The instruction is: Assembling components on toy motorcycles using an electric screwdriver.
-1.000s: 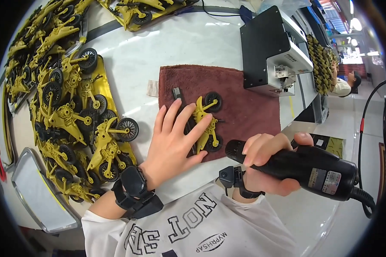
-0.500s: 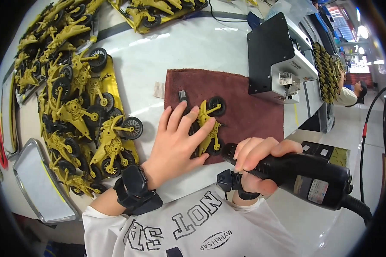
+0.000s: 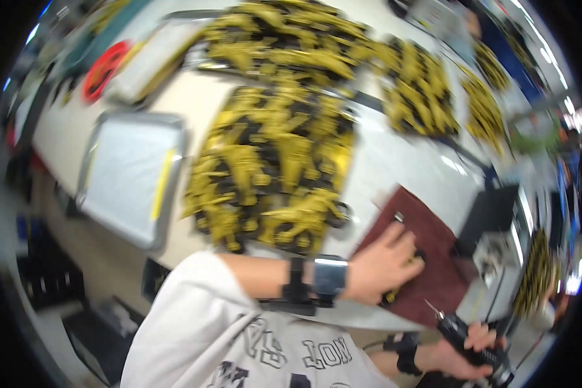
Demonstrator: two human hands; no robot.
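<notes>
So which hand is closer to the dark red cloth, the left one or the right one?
Left. The left hand is right over the dark red cloth; the right hand, holding the black tool, is off the cloth, toward the picture's lower right.

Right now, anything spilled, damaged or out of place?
Nothing clearly stands out. The left hand covers a yellow model on the maroon cloth; the right hand grips the black tool. Blur could hide small damage.

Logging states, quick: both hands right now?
Left hand: over a mostly hidden yellow part; grip unclear, blurred.
Right hand: closed, holding a black handheld tool.
</notes>
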